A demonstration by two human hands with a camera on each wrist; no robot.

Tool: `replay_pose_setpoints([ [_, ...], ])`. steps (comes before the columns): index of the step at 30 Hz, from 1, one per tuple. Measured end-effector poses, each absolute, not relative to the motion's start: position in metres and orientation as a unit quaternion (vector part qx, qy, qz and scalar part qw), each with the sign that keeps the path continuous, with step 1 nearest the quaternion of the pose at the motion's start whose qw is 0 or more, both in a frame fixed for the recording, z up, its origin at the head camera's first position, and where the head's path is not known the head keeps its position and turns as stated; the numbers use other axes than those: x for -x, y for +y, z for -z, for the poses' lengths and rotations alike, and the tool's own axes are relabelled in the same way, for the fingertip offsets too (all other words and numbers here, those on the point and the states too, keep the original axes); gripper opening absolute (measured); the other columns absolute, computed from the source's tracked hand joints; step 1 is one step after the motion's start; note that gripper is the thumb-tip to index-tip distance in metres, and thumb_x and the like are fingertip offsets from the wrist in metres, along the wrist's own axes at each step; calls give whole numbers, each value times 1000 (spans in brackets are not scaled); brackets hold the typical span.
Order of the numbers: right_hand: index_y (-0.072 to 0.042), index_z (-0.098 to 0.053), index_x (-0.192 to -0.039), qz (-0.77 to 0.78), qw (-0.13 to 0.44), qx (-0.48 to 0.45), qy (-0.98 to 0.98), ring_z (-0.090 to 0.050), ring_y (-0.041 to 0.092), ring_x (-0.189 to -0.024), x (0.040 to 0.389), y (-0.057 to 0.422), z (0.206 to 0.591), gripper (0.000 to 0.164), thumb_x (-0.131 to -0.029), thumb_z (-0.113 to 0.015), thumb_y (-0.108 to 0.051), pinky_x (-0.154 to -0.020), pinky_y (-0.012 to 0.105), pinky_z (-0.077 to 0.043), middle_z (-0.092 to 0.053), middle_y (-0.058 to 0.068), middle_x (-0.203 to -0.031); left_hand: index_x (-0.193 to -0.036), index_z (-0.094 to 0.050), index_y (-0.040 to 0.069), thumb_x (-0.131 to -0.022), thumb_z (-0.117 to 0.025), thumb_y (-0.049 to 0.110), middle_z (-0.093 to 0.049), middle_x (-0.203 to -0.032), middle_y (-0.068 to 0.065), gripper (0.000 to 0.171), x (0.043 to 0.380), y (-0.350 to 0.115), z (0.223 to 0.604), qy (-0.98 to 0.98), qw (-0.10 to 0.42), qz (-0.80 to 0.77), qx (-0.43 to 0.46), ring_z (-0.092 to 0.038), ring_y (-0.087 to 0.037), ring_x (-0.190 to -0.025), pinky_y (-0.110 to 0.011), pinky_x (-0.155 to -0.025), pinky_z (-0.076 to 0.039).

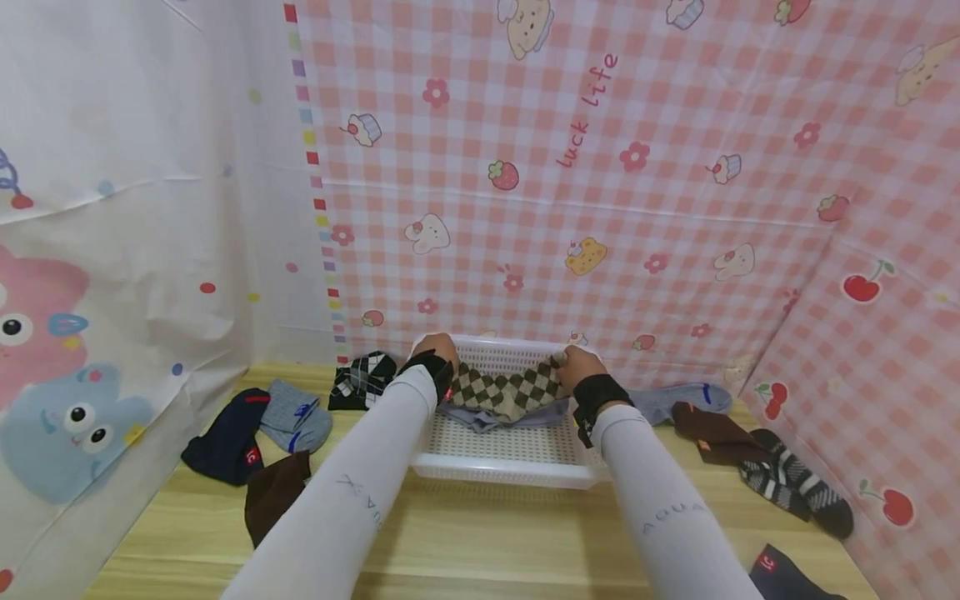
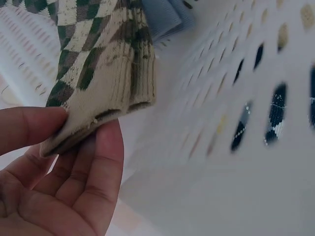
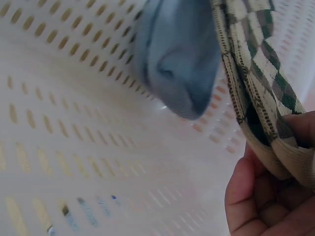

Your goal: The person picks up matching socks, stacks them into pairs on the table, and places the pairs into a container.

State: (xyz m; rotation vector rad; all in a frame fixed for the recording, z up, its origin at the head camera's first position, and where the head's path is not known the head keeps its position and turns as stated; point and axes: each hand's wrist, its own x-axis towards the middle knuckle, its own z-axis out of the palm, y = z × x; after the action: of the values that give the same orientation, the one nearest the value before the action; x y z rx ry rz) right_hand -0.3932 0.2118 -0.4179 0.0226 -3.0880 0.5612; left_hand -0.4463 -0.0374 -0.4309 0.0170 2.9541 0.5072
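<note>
A pair of beige, green and brown checkered socks (image 1: 506, 393) hangs stretched between my two hands, sagging in the middle over a white perforated basket (image 1: 510, 481). My left hand (image 1: 444, 350) pinches the ribbed cuff end between thumb and fingers, plain in the left wrist view. At the other end, the toes (image 3: 290, 160) are pinched by my right hand (image 1: 583, 367). Beneath them, blue-grey socks (image 3: 179, 64) lie inside the basket, partly covered by the checkered pair in the head view.
Left of the basket lie black argyle socks (image 1: 362, 381), grey socks (image 1: 296, 417), navy socks (image 1: 228, 442) and brown socks (image 1: 273, 496). On the right are grey (image 1: 675, 402), brown (image 1: 720, 437), striped (image 1: 798, 483) and dark socks (image 1: 787, 575). A checked cloth wall (image 1: 480, 275) stands behind.
</note>
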Motion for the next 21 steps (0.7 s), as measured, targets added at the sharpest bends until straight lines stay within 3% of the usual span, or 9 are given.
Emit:
replay_pose_setpoints([
  [6, 6, -62, -110, -158, 10, -9, -987, -65, 36, -98, 392, 207, 427, 23, -90, -61, -6, -87, 46, -50, -68, 24, -105, -90, -74, 0, -90, -59, 7, -71, -105, -17, 16, 422, -31, 424, 980, 69, -188, -14, -66, -27, -90, -38, -79, -55],
  [11, 7, -58, -114, -138, 3, -5, -990, -66, 37, -94, 388, 202, 432, 26, -92, -59, -7, -84, 46, -52, -68, 25, -100, -89, -73, 0, -91, -55, 7, -71, -101, -18, 19, 433, -28, 440, 981, 77, -176, -18, -64, -25, -83, -36, -70, -52],
  [13, 8, -56, -118, -130, 5, -4, -992, -66, 38, -95, 386, 200, 432, 30, -92, -60, -8, -83, 46, -52, -67, 26, -102, -95, -72, -1, -91, -54, 10, -68, -106, -22, 21, 437, -27, 445, 983, 69, -172, -11, -64, -28, -91, -37, -73, -53],
  [16, 7, -54, -123, -107, 23, 4, -994, -62, 40, -100, 384, 195, 429, 39, -91, -64, -13, -85, 48, -52, -62, 27, -110, -114, -66, -2, -93, -56, 17, -58, -121, -27, 30, 433, -24, 441, 982, 46, -182, 9, -56, -38, -110, -45, -88, -51],
  [19, 4, -54, -126, -84, 63, 3, -994, -57, 42, -108, 384, 189, 428, 46, -89, -68, -20, -89, 51, -50, -55, 28, -121, -120, -62, 1, -93, -59, 22, -51, -124, -25, 35, 427, -20, 438, 985, 1, -175, -4, -50, -40, -114, -50, -93, -47],
  [21, 1, -55, -127, -88, 74, -4, -993, -54, 42, -110, 387, 185, 432, 46, -89, -68, -23, -90, 51, -49, -52, 26, -125, -116, -64, 2, -93, -59, 22, -52, -121, -23, 31, 420, -17, 436, 987, -15, -156, -30, -51, -39, -110, -51, -91, -47],
])
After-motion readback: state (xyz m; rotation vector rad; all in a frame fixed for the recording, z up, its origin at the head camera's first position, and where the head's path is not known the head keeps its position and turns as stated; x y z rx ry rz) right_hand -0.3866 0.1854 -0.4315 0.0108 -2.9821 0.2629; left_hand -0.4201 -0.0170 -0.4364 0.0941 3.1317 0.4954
